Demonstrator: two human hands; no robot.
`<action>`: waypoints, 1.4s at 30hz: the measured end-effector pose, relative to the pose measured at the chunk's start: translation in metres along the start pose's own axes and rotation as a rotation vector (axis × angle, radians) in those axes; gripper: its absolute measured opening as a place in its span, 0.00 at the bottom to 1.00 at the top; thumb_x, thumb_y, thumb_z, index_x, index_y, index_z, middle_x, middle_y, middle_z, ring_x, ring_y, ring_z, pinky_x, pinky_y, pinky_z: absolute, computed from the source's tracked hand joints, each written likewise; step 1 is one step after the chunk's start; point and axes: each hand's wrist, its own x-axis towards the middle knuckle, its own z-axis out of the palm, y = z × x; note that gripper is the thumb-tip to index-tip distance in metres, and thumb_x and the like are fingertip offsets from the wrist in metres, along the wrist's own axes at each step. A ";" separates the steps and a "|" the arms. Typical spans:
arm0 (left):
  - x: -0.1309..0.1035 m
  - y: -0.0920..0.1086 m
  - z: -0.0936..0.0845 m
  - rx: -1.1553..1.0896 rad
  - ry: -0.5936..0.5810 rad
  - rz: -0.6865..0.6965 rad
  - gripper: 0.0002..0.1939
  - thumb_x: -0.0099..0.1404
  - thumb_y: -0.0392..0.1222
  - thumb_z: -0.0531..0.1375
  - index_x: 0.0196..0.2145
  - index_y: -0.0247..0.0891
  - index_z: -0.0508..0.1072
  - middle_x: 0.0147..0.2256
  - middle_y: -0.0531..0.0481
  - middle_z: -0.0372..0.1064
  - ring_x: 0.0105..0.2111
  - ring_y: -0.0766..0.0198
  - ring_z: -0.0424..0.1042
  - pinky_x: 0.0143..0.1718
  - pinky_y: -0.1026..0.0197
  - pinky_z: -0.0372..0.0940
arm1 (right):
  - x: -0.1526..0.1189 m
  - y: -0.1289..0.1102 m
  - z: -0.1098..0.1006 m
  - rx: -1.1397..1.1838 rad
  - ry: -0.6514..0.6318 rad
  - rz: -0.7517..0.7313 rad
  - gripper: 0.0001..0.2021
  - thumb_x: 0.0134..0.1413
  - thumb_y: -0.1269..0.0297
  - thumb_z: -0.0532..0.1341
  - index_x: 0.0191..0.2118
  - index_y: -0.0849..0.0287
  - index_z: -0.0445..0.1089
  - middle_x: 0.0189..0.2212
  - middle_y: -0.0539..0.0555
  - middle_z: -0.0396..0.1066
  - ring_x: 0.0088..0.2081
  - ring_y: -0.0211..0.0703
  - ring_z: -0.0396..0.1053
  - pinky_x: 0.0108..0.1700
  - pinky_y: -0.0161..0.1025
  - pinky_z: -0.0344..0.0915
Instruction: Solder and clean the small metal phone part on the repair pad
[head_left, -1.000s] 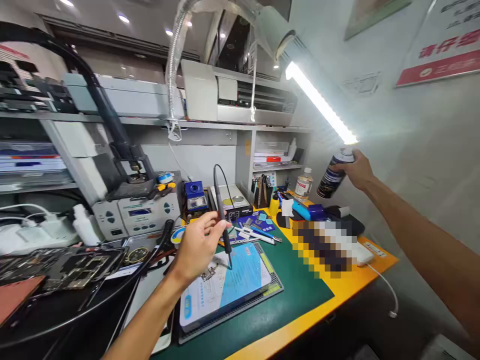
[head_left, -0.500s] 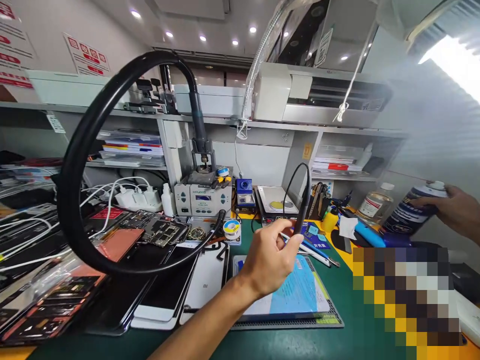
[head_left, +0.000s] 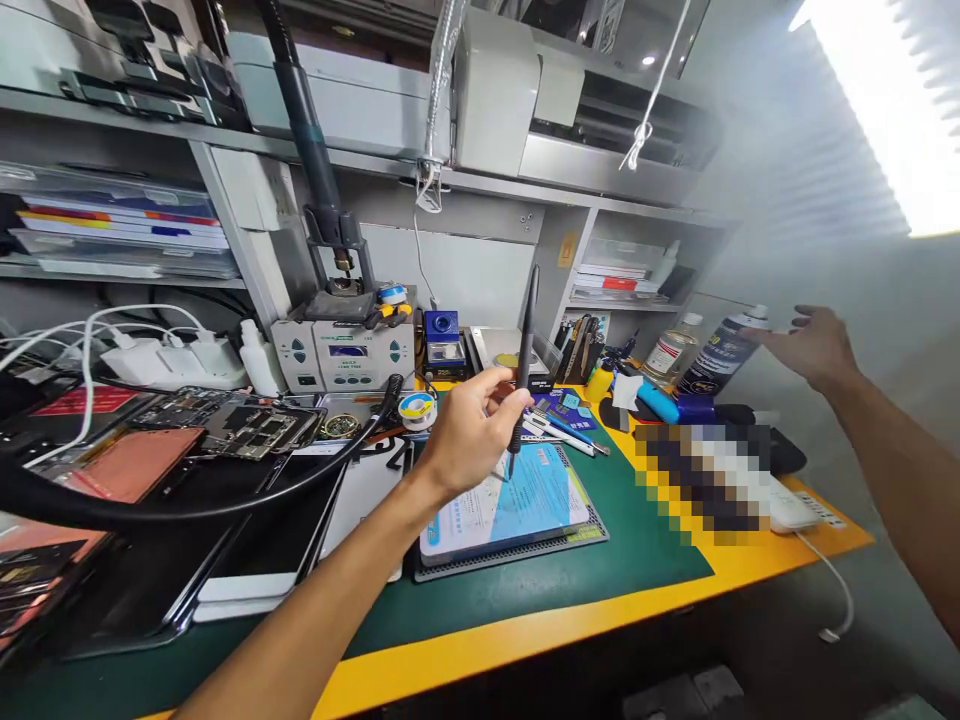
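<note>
Tool [head_left: 528, 330] pinched in our left hand [head_left: 476, 428] over a blue-and-white box [head_left: 544, 495], we hold our right hand [head_left: 816, 350] spread loosely beside a spray can [head_left: 718, 352]

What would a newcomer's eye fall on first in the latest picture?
Probably the glaring lamp at the upper right. Next comes the left hand near the middle, holding a dark pen-like tool over a blue-and-white box, then the right hand, fingers loosely spread beside a spray can. A thick black hose curves across the left side.
</note>
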 end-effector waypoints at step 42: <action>-0.053 -0.012 -0.087 0.988 -0.372 0.084 0.10 0.69 0.47 0.57 0.44 0.43 0.75 0.41 0.48 0.73 0.44 0.56 0.70 0.45 0.55 0.66 | -0.168 -0.066 0.074 0.992 -1.038 0.369 0.17 0.47 0.58 0.72 0.21 0.61 0.66 0.14 0.49 0.66 0.11 0.30 0.57 0.12 0.29 0.47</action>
